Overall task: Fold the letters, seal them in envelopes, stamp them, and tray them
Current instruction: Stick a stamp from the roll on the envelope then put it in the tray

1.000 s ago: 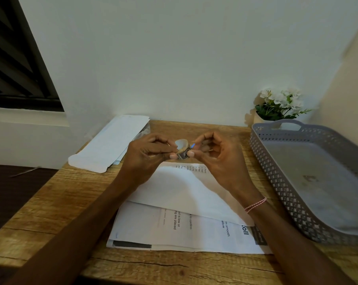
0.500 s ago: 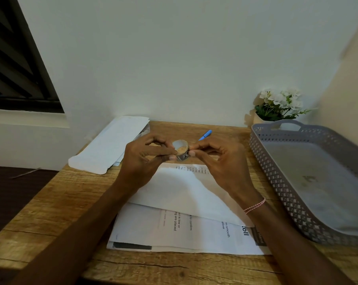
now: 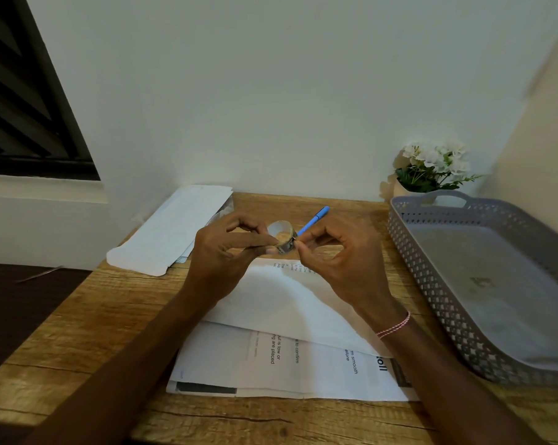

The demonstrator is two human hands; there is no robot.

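A small roll of stamps (image 3: 283, 236) is held up above the wooden desk between both hands. My left hand (image 3: 226, 255) pinches its left side with thumb and forefinger. My right hand (image 3: 341, 258) pinches at the roll's right edge with its fingertips. Below the hands a white envelope (image 3: 280, 303) lies slanted on top of printed letter sheets (image 3: 271, 364). A grey perforated tray (image 3: 483, 284) stands on the right with nothing in it.
A stack of white envelopes (image 3: 171, 229) lies at the back left, overhanging the desk (image 3: 88, 319) edge. A blue pen (image 3: 314, 220) lies behind the hands. A potted white flower (image 3: 431, 168) stands in the back right corner against the wall.
Both hands have stayed raised with the stamp roll. The right hand has shifted slightly right and down, uncovering the blue pen behind it. The roll has turned a little.
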